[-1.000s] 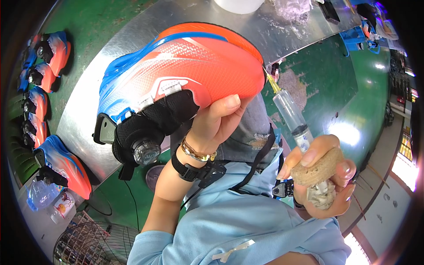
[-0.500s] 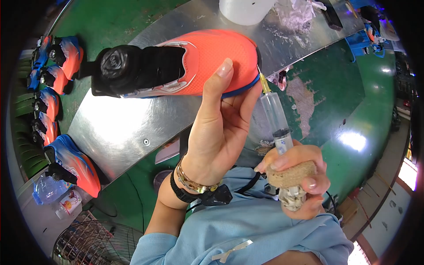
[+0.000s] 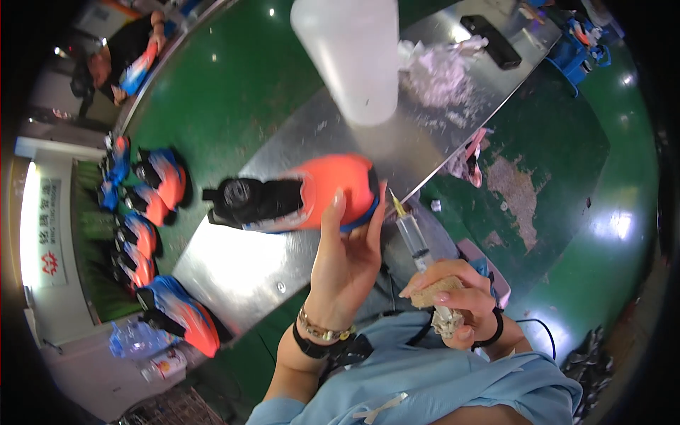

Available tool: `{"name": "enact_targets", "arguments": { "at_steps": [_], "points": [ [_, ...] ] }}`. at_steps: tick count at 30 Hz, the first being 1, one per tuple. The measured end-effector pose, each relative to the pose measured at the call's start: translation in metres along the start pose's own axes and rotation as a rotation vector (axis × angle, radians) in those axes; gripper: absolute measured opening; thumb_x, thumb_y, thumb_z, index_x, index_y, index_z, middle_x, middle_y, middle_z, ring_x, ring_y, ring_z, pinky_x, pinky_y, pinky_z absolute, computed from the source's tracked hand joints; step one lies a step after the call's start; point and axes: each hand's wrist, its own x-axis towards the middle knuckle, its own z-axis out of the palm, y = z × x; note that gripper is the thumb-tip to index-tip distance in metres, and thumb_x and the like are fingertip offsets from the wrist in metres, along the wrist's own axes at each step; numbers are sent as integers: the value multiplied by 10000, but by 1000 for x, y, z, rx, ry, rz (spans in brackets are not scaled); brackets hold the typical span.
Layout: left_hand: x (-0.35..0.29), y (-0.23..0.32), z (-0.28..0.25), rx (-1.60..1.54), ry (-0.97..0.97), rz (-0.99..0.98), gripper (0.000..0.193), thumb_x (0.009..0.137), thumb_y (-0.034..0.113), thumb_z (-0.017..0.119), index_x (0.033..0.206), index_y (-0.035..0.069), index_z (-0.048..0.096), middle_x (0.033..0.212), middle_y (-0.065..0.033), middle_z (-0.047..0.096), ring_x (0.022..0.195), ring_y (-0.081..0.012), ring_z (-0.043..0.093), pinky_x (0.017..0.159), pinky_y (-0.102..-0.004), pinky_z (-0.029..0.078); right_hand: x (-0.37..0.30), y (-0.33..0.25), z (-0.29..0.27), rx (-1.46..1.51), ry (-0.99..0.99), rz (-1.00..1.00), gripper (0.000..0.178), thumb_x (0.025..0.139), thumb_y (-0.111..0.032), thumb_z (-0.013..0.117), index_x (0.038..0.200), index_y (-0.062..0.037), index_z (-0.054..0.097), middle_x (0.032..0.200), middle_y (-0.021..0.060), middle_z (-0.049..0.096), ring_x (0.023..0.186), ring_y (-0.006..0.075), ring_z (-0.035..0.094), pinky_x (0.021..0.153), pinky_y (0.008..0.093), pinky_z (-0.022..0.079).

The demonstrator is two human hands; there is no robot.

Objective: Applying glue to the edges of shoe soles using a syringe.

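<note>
An orange and blue shoe (image 3: 327,185), with a black insert (image 3: 273,202) filling its opening, lies sideways over the metal tabletop. My left hand (image 3: 348,261) grips its toe end, thumb on top of the orange upper and fingers beneath the blue sole. In my right hand (image 3: 464,287) is a clear syringe (image 3: 412,239) with a yellow-based needle (image 3: 398,205), pointing up and left. The needle tip stands just right of the shoe toe, apart from it. A tan, rough pad (image 3: 428,292) and a crumpled whitish wrapping (image 3: 448,322) surround the syringe's rear end, under my fingers.
A tall white container (image 3: 354,64) stands beyond the shoe, beside a whitish crumpled heap (image 3: 439,78) and a black box-shaped thing (image 3: 490,42). Several similar shoes (image 3: 177,312) line the left side, near a plastic bottle (image 3: 138,340). Another person (image 3: 113,60) handles a shoe at the far left.
The needle tip, formerly at the shoe's toe edge, is now separated from it. The view has shifted, bringing more of the far side into sight. Both hands keep their holds.
</note>
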Motion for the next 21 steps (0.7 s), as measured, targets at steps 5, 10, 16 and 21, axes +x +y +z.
{"name": "enact_targets", "arguments": {
  "at_steps": [5, 10, 16, 21],
  "points": [
    [9, 64, -30, 450, -38, 117, 415, 836, 263, 606, 1169, 46, 486, 1170, -81, 537, 1105, -242, 514, 854, -270, 514, 17, -8, -35, -89, 92, -84, 444, 885, -404, 440, 1011, -2, 577, 898, 231, 556, 717, 304, 620, 623, 370, 515],
    [72, 266, -67, 561, 5, 562, 437, 837, 371, 577, 1075, 12, 500, 1039, -99, 579, 882, -229, 620, 725, -254, 548, 22, 9, -67, -178, 194, -19, 476, 912, -382, 366, 1008, 38, 569, 897, 231, 576, 701, 271, 618, 611, 333, 504],
    [124, 305, -78, 646, 340, 846, 320, 859, 261, 552, 1100, 56, 508, 1216, -83, 478, 1149, -163, 462, 903, -333, 402, 32, 35, -94, -233, 294, 7, 476, 911, -360, 360, 979, 56, 580, 906, 222, 587, 700, 253, 612, 616, 317, 492],
    [206, 282, -41, 975, -55, 510, 366, 907, 261, 462, 1180, 19, 454, 1269, -108, 463, 1174, -200, 443, 974, -353, 373, 59, 63, -121, -265, 391, 11, 470, 911, -360, 368, 959, 60, 575, 835, 199, 607, 769, 268, 598, 640, 333, 482]
  ]
}}
